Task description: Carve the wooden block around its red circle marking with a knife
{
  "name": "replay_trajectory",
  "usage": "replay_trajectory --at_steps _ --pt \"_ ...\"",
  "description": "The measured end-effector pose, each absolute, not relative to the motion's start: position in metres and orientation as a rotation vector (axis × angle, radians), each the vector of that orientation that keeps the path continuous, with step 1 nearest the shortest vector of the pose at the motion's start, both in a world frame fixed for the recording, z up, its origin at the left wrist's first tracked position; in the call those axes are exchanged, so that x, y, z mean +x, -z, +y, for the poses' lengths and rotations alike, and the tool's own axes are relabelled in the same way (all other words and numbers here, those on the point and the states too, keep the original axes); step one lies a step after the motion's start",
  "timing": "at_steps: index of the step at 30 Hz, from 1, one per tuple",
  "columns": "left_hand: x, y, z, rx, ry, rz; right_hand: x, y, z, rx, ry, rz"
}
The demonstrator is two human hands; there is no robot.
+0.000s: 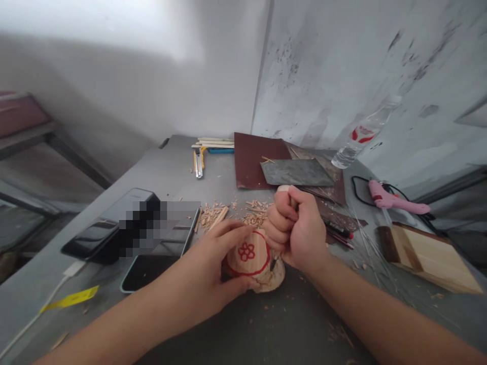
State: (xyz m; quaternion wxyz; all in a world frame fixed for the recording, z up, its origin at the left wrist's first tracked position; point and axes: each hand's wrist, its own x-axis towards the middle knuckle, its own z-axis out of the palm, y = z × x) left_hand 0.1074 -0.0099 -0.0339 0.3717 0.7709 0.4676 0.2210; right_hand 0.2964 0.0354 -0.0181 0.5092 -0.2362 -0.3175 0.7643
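A pale wood piece lies on the grey table, with a red ring and a red flower drawn on its top. Its right edge looks rough and cut away. My left hand grips it from the left, thumb at the near side and fingers over the far side. At its right edge my right hand is closed in a fist around a carving tool. Only the pale end of the tool's handle shows clearly above the fist; its blade is mostly hidden by the hand. Wood shavings lie just behind the piece.
Sandpaper, a grey sheet, a utility knife and sticks lie at the back. A water bottle, pink glue gun and wood block are right; a phone and black device left.
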Motion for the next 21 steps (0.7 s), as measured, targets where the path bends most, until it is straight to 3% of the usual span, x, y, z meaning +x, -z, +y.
replay_trajectory --at_steps 4,9,21 --pt "0.108 0.035 -0.010 1.977 -0.575 1.212 0.299 0.019 0.033 -0.621 -1.728 -0.675" --pt "0.106 0.037 -0.010 1.978 -0.600 1.153 0.299 0.023 0.024 -0.425 -1.921 -0.959" --pt "0.105 0.037 -0.009 1.965 -0.596 1.114 0.300 -0.001 0.015 -0.270 -1.870 -1.153"
